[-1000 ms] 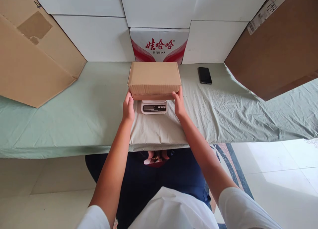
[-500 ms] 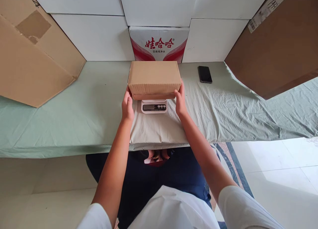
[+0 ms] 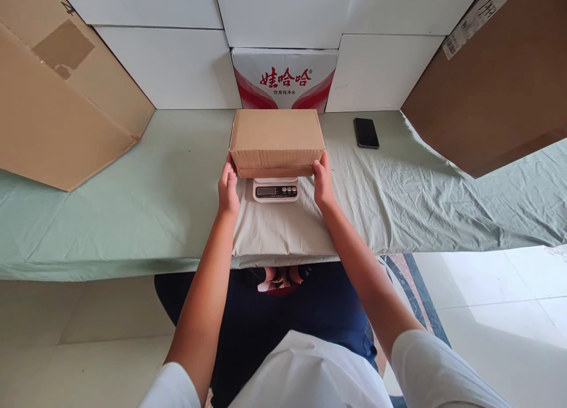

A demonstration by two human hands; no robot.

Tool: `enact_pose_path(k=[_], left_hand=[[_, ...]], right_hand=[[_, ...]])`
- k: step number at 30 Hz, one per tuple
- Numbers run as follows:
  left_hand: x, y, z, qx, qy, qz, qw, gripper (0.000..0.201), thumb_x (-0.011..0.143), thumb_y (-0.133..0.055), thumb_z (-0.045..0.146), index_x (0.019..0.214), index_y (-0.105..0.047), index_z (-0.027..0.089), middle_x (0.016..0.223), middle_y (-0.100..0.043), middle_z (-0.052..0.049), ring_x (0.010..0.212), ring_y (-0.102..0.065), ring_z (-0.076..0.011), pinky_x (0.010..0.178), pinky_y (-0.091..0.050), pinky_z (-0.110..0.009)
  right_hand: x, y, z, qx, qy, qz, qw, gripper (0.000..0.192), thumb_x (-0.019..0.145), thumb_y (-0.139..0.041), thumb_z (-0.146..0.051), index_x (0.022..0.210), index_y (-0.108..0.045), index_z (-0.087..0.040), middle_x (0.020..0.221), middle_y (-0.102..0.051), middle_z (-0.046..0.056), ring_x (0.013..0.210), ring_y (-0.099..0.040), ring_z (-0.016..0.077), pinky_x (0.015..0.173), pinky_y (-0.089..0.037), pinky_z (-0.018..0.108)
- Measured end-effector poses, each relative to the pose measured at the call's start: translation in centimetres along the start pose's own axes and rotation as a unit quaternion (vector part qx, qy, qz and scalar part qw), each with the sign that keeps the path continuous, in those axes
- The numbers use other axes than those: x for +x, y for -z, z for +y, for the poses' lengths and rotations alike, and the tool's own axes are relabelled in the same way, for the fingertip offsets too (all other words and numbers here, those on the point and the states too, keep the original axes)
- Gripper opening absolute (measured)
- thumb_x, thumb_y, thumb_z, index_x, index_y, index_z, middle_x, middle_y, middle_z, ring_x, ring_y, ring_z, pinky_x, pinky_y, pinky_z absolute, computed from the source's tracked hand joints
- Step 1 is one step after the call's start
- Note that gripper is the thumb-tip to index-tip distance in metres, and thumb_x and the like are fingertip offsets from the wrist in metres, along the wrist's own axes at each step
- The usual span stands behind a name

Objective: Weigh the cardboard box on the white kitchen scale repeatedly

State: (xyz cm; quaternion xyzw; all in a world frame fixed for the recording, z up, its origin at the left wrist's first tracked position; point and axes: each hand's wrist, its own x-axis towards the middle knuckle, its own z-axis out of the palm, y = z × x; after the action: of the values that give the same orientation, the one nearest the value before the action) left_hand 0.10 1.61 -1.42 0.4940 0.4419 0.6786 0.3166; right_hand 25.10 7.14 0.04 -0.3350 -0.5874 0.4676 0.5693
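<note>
A closed brown cardboard box [image 3: 277, 137] is over a small white digital kitchen scale [image 3: 276, 191], whose front panel with display and buttons juts out toward me. My left hand [image 3: 228, 186] grips the box at its left side near the front corner. At the opposite corner my right hand [image 3: 323, 180] holds it, thumb on the front face and the other fingers mostly hidden behind. The box covers the scale's weighing plate, so I cannot tell whether the two touch.
A black phone [image 3: 366, 133] lies on the green cloth [image 3: 177, 189] to the right. Behind stands a white and red printed carton [image 3: 284, 71] among white boxes [image 3: 168, 65]. Large cardboard boxes flank the table at left [image 3: 75, 101] and right [image 3: 491, 83].
Hands, box and scale keep the same places relative to each other. The whole view has shifted very slightly.
</note>
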Motion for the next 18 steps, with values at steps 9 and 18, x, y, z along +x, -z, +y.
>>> enact_pose_path(k=[9,18], left_hand=[[-0.1,0.3,-0.3,0.020,0.002,-0.012,1.000,0.083,0.088,-0.047,0.079,0.152,-0.051,0.026,0.164,-0.046,-0.011,0.158,-0.035,-0.0294,0.131,-0.028,-0.044],[-0.7,0.3,0.1,0.019,-0.019,-0.046,0.999,0.082,0.089,-0.047,0.076,0.152,-0.049,0.023,0.162,-0.048,-0.013,0.157,-0.037,-0.0313,0.129,-0.031,-0.045]], right_hand=[[-0.4,-0.6,-0.9,0.005,0.011,0.029,0.999,0.069,0.091,-0.046,-0.068,0.154,-0.035,-0.041,0.168,-0.037,-0.007,0.163,-0.025,0.0258,0.137,-0.019,0.056],[-1.3,-1.8,-1.9,0.019,0.022,0.042,0.999,0.059,0.090,-0.050,-0.059,0.144,-0.049,-0.036,0.155,-0.052,-0.001,0.142,-0.048,0.0297,0.130,-0.033,0.054]])
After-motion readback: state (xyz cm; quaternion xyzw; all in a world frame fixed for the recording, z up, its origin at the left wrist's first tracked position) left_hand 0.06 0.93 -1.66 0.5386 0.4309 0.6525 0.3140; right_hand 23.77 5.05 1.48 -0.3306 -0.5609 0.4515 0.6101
